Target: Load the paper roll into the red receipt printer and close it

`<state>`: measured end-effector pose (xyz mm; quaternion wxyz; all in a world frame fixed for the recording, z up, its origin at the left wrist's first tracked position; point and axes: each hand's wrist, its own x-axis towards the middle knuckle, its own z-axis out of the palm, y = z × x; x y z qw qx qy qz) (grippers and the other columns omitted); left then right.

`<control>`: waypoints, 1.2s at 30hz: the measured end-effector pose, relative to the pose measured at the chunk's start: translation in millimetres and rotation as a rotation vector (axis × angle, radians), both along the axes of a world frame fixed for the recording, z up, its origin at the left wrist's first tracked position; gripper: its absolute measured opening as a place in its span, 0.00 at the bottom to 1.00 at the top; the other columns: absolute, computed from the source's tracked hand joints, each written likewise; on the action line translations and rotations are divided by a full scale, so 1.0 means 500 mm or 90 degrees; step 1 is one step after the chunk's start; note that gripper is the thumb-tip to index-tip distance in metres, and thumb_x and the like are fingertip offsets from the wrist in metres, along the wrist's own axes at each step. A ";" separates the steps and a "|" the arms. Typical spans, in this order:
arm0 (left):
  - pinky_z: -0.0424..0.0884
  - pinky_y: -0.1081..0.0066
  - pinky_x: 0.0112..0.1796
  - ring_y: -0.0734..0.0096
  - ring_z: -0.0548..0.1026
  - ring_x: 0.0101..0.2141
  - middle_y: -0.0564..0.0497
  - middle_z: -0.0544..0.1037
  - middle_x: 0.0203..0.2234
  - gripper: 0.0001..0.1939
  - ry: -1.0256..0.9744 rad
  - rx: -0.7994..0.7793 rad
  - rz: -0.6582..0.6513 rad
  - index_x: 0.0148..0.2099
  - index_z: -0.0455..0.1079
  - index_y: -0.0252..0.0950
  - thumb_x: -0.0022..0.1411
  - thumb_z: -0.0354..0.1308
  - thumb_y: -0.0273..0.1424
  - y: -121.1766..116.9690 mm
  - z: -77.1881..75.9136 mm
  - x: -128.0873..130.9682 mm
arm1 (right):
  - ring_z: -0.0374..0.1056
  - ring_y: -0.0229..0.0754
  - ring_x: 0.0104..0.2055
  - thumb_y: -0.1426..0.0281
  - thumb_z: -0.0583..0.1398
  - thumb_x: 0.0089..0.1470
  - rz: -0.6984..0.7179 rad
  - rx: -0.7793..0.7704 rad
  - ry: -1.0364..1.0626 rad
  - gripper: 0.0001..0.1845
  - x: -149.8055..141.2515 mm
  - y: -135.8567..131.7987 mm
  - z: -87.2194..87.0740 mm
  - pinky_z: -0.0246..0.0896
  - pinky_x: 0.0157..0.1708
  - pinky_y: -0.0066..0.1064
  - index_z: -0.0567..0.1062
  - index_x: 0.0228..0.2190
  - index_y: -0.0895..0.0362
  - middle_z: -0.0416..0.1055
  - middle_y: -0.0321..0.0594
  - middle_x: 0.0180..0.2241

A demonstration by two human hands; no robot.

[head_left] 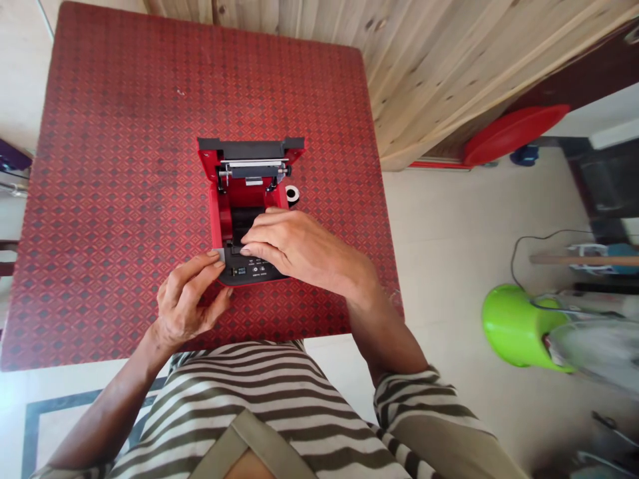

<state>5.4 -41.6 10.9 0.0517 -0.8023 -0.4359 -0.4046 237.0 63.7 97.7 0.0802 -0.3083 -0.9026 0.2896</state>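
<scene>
A red and black label printer (215,216) sits on the table with its hinged lid (249,148) raised at the back. A roller and a white bar show on the lid's underside. My left hand (187,296) grips the front left corner, fingers on top and thumb at the front edge. Over the dark inner bay reaches my right hand (294,243), its fingers bent close together at the front rim. What those fingertips hold, if anything, is hidden. Beside the printer's right side is a small white roll (292,193) with a dark core, partly covered.
The table (124,133) has a red patterned cover. Past its far and right sides stands a wooden plank wall (424,60). On the floor to the right are a green bucket (514,326), a red basin (514,135) and a trailing cable.
</scene>
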 end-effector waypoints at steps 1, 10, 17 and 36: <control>0.83 0.65 0.48 0.61 0.83 0.48 0.42 0.82 0.52 0.32 -0.001 0.001 0.000 0.67 0.67 0.37 0.62 0.71 0.29 0.000 0.002 0.001 | 0.73 0.44 0.41 0.67 0.56 0.75 0.003 -0.001 -0.001 0.18 0.000 0.000 0.001 0.64 0.49 0.37 0.83 0.36 0.58 0.80 0.43 0.36; 0.82 0.65 0.49 0.61 0.83 0.48 0.44 0.81 0.52 0.32 -0.002 0.019 0.003 0.67 0.67 0.39 0.63 0.70 0.30 0.003 -0.004 0.004 | 0.73 0.42 0.42 0.70 0.60 0.72 -0.023 -0.074 0.077 0.11 0.013 0.010 -0.008 0.61 0.46 0.34 0.81 0.37 0.57 0.80 0.40 0.39; 0.81 0.65 0.52 0.60 0.82 0.51 0.41 0.80 0.54 0.34 -0.018 0.007 -0.013 0.68 0.68 0.34 0.61 0.71 0.28 0.001 -0.011 -0.002 | 0.70 0.39 0.38 0.78 0.59 0.67 -0.020 -0.128 0.078 0.11 0.010 0.032 -0.006 0.57 0.44 0.33 0.77 0.33 0.57 0.77 0.37 0.34; 0.69 0.49 0.66 0.51 0.70 0.67 0.38 0.74 0.65 0.32 0.049 0.049 0.029 0.70 0.65 0.30 0.74 0.58 0.45 0.162 0.171 -0.014 | 0.68 0.42 0.42 0.77 0.52 0.74 -0.160 0.207 0.120 0.14 0.006 -0.092 -0.027 0.69 0.45 0.35 0.76 0.40 0.56 0.75 0.42 0.38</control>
